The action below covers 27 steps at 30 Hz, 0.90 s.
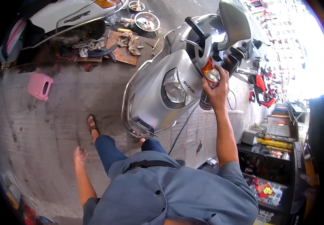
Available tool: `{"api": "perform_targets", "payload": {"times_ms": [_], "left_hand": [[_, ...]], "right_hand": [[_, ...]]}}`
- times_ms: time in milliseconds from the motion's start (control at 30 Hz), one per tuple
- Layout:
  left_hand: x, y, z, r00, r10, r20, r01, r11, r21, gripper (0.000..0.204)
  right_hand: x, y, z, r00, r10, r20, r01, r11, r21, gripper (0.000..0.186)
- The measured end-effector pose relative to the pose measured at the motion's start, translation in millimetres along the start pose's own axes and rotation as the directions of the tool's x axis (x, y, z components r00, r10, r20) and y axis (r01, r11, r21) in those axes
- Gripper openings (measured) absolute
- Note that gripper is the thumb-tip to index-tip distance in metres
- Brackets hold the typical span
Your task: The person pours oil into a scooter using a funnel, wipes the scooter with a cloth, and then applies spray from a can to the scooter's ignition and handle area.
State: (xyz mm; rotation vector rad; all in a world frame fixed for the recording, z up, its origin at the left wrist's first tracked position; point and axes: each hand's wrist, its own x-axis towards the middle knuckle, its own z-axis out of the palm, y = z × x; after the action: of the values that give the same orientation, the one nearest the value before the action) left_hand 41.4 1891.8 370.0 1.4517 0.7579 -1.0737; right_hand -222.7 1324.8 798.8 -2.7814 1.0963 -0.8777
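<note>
My right hand (219, 90) is wrapped round an aerosol spray can (205, 101) with a dark body and a pale top. Its index finger rests at the nozzle, where a thin red straw points up and away. The can is held just beside the front of a silver motor scooter (151, 87), near its orange turn signal (208, 67) and handlebar. On the far left side of my body, my left hand (80, 155) hangs low over the paving, slightly blurred, with loosely bent fingers and nothing visible in it.
A pink plastic stool (38, 87) stands on the paving at left. Behind it, a second, white scooter (53, 17) is beside rags, a metal bowl (147, 21) and loose tools on the ground. A dark hose (182, 129) runs near my feet. Dark shelving (267, 159) stands at right.
</note>
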Motion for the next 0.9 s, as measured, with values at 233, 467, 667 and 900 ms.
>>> {"api": "perform_targets", "payload": {"times_ms": [233, 467, 667, 900], "left_hand": [[45, 160, -35, 0.974, 0.214, 0.076, -0.215, 0.977, 0.003, 0.048], [93, 107, -136, 0.979, -0.16, 0.129, 0.146, 0.983, 0.108, 0.041], [86, 107, -123, 0.977, -0.2, 0.079, 0.189, 0.974, 0.127, 0.038], [90, 160, -88, 0.99, -0.091, 0.109, 0.076, 0.988, 0.134, 0.042]], "right_hand": [[29, -20, 19, 0.971, 0.161, 0.178, -0.056, 0.874, -0.483, 0.057], [48, -52, 42, 0.93, 0.223, 0.291, 0.001, 0.792, -0.61, 0.056], [54, -63, 54, 0.903, 0.27, 0.334, 0.023, 0.746, -0.665, 0.054], [58, -56, 57, 0.91, 0.287, 0.299, -0.006, 0.729, -0.684, 0.054]]}}
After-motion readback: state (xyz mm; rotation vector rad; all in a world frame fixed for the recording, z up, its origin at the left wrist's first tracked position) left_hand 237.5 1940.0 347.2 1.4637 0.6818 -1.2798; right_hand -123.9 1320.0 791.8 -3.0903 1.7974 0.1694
